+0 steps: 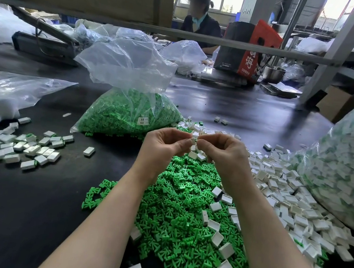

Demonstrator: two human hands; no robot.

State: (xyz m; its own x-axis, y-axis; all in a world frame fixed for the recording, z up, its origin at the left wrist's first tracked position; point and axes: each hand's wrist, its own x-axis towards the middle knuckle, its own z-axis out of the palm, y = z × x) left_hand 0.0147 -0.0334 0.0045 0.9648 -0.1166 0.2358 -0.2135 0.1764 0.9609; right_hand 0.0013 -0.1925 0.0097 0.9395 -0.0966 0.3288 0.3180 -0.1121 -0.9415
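A small white shell point(194, 141) is pinched between the curled fingertips of the left hand point(165, 149) and the right hand point(224, 157). It is held above the far edge of the loose green inserts point(183, 213) heaped on the dark table point(25, 215). Whether an insert is already seated in it cannot be told.

Judged from the piles, the work is only partly done. A modest group of finished pieces point(11, 150) lies to the left, and a large bag of assembled pieces point(345, 178) stands to the right. Many empty shells point(287, 193) and a nearly full bag of inserts point(129, 114) are left.

1 small label point(143, 120) is seen on that bag, but its print is too small to be read. The characters on a red and black carton point(249, 55) at the back cannot be made out either.
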